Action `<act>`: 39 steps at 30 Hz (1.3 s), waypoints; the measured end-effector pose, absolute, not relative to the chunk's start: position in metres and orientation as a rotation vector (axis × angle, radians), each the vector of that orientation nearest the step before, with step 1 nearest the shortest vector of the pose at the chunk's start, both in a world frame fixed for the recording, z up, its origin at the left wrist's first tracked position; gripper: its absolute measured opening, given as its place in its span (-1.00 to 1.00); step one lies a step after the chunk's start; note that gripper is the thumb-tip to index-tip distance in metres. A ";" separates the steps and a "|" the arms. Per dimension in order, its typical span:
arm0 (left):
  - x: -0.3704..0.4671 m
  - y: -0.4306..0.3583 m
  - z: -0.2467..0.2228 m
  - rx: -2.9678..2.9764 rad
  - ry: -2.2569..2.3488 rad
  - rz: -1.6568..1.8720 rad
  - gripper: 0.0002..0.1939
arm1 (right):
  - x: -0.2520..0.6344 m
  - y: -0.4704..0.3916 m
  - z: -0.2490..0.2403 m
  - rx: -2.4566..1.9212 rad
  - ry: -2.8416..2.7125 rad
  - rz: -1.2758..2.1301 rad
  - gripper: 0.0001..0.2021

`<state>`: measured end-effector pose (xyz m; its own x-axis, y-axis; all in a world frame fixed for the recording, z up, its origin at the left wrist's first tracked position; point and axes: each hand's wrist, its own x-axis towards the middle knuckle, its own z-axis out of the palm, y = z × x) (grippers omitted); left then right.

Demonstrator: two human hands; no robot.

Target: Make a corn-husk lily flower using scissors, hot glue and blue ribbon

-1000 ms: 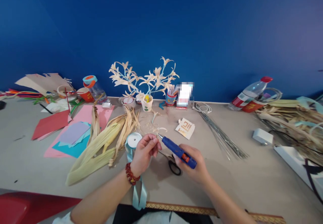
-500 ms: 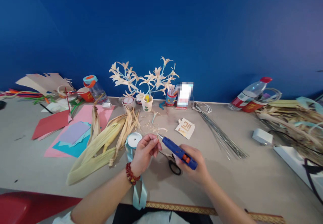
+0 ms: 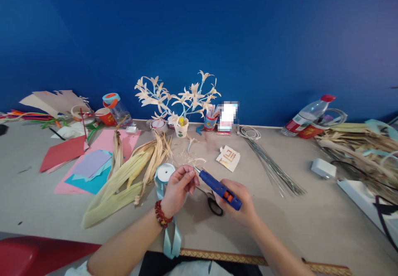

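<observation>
My right hand [image 3: 238, 199] grips a blue glue gun [image 3: 217, 186] with an orange part on its body. The gun's metal nozzle points at the fingertips of my left hand [image 3: 182, 185], which are pinched together. Whatever sits in that pinch is too small to name. Beneath my hands lie scissors [image 3: 215, 206] with black handles, partly covered. A spool of light blue ribbon [image 3: 164, 172] rests beside my left hand, its tail [image 3: 172, 238] running under my wrist to the table's front edge. Pale petal-like scraps [image 3: 197, 160] lie just beyond the nozzle.
Corn husks [image 3: 124, 191] and coloured paper [image 3: 88, 166] spread to the left. White husk flowers [image 3: 183, 98] stand in a cup [image 3: 181, 129] at the back. Rightward are thin wires [image 3: 273, 166], a white adapter [image 3: 323, 168], a power strip [image 3: 357, 201] and a bottle [image 3: 306, 116].
The glue gun has shifted very slightly to the left, with its nozzle closer to my left fingertips. My left hand stays in place.
</observation>
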<state>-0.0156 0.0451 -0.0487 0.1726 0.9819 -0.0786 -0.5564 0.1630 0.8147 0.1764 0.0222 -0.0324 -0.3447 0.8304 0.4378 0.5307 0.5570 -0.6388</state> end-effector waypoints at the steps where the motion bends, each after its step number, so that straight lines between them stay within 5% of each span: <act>1: -0.016 0.045 -0.049 0.735 0.723 1.243 -0.78 | 0.176 0.022 -0.032 -1.092 -2.032 0.504 -0.82; 39: -0.016 0.045 -0.049 0.716 0.676 1.219 -0.80 | 0.177 0.021 -0.033 -1.085 -2.038 0.511 -0.81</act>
<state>-0.0156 0.0446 -0.0491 0.2122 0.9742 -0.0773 -0.5818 0.1895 0.7910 0.1767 0.0207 -0.0330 -0.3528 0.8287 0.4345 0.5258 0.5597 -0.6405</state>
